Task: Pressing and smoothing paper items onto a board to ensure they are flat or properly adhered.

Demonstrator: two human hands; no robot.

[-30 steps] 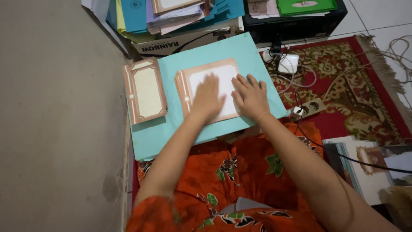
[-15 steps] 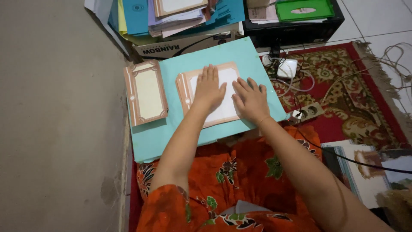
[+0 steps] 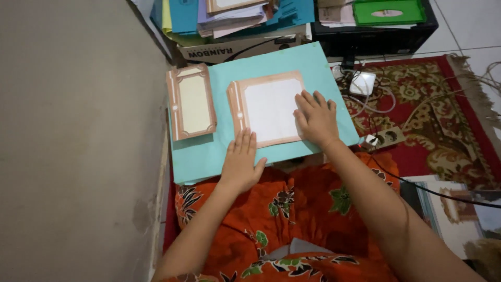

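Landmark = the turquoise board (image 3: 271,60) lying across the person's lap, flat, far edge toward the stacked papers. On it, right of centre, sits a white card with a tan printed frame border (image 3: 266,107), lying flat, its long decorated strip along the left edge. Left hand (image 3: 241,159) is open, palm down, fingers straight and together, resting at the near-left corner of the framed card w/ fingertips on its lower border and the heel on the board's near edge. Right hand (image 3: 315,117) is also open and flat, fingers slightly spread, pressing on the card's right side where it meets the board. Neither hand grips anything; both just press. A second framed card (image 3: 190,102), narrower and cream-centred, lies on the board's left edge, well apart from both hands. Handling, as a judgement: the card looks thin, light, prob. paper or light cardstock, so bends and creases easily, slides readily over the smooth board; corners and printed border are the weak spots. Best hold looks to be flat palms for smoothing, or a pinch at two opposite edges for lifting, not one corner. Beyond the board's right edge: a power strip (image 3: 386,138) w/ cables on a red patterned rug (image 3: 449,120).
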